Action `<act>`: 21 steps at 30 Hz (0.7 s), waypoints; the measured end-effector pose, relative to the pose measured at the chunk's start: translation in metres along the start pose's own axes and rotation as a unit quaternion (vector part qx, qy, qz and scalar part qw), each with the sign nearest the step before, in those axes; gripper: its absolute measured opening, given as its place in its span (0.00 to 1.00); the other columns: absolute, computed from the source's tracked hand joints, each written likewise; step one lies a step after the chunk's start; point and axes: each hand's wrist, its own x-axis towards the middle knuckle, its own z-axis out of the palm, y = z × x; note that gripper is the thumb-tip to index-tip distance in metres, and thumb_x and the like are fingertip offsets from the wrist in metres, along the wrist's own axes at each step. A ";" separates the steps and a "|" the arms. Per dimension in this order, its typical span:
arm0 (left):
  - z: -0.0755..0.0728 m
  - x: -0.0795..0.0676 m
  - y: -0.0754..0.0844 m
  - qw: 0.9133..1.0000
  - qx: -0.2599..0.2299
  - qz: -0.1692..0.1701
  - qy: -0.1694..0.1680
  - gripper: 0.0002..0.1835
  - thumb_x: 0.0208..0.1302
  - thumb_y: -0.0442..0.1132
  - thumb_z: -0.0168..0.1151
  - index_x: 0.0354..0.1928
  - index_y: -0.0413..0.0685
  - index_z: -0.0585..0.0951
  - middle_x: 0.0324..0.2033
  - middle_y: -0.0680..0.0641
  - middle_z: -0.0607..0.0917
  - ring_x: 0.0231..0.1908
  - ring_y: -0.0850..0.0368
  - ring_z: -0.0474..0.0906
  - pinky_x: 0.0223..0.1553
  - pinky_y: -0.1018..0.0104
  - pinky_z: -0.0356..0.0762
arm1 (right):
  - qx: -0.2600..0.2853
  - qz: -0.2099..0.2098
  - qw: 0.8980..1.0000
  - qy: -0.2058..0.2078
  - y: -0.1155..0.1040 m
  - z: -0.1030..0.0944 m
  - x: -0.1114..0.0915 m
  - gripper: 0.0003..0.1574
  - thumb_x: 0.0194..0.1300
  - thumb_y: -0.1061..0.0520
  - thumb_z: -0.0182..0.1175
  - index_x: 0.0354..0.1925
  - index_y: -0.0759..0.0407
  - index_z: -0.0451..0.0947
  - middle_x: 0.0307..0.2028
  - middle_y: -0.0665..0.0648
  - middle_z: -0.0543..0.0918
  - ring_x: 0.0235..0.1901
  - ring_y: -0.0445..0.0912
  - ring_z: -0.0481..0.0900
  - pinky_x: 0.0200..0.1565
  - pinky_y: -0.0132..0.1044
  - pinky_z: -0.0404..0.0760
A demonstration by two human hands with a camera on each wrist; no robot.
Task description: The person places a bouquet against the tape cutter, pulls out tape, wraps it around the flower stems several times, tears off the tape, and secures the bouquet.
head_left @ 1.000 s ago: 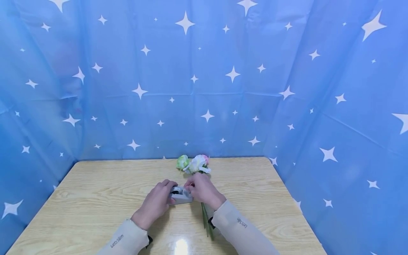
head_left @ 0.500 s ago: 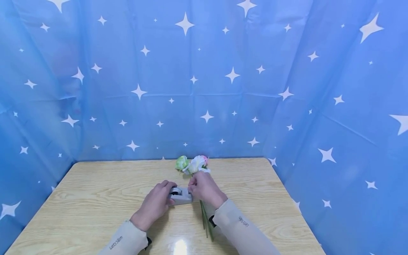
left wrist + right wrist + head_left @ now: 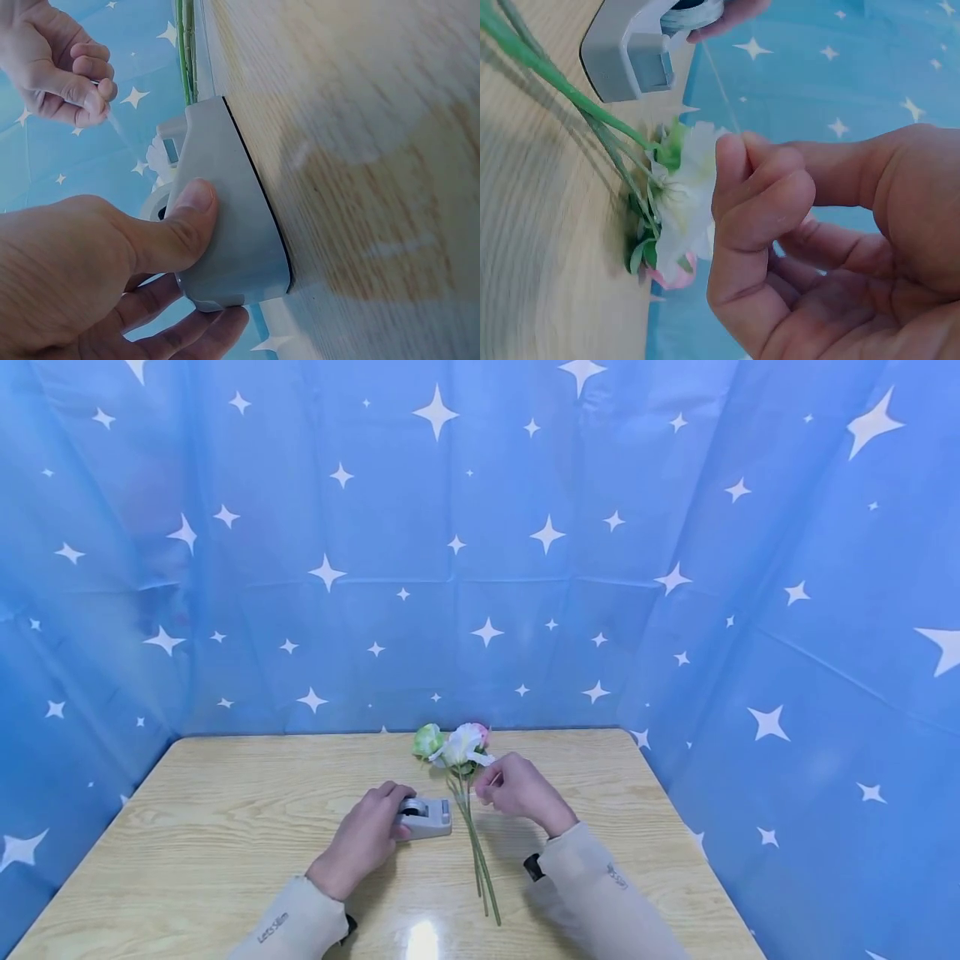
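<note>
My left hand (image 3: 363,837) grips a grey tape dispenser (image 3: 429,827) on the table, its thumb (image 3: 191,221) along the near side. A roll of clear tape (image 3: 694,13) sits inside it. From the roll a thin, see-through strip of tape (image 3: 721,86) stretches to my right hand (image 3: 522,791), which pinches its end between thumb and curled index finger. Between the dispenser and the right hand lie artificial flowers: a green bloom (image 3: 428,740), a white one (image 3: 460,746) and a pink one (image 3: 484,737) partly hidden behind it. Their green stems (image 3: 486,881) point toward the front and cross each other.
The light wood-grain table (image 3: 247,810) ends at a blue curtain (image 3: 390,510) with white stars, which hangs behind it and along both sides. A bright light reflection shows near the front of the table.
My right hand has moved right from the dispenser's front end, past the flower stems, drawing the tape strip out. The stems are uncovered now. The left hand and dispenser stay put.
</note>
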 end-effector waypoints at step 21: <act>0.001 -0.004 0.003 1.000 0.019 0.007 0.003 0.30 0.68 0.31 0.85 0.70 0.37 0.87 0.63 0.34 0.91 0.59 0.37 0.91 0.60 0.42 0.97 | 0.044 0.039 0.998 0.006 0.017 -0.018 -0.014 0.12 0.86 0.64 0.65 0.43 0.60 0.93 0.40 0.58 0.92 0.36 0.49 0.86 0.36 0.37 0.81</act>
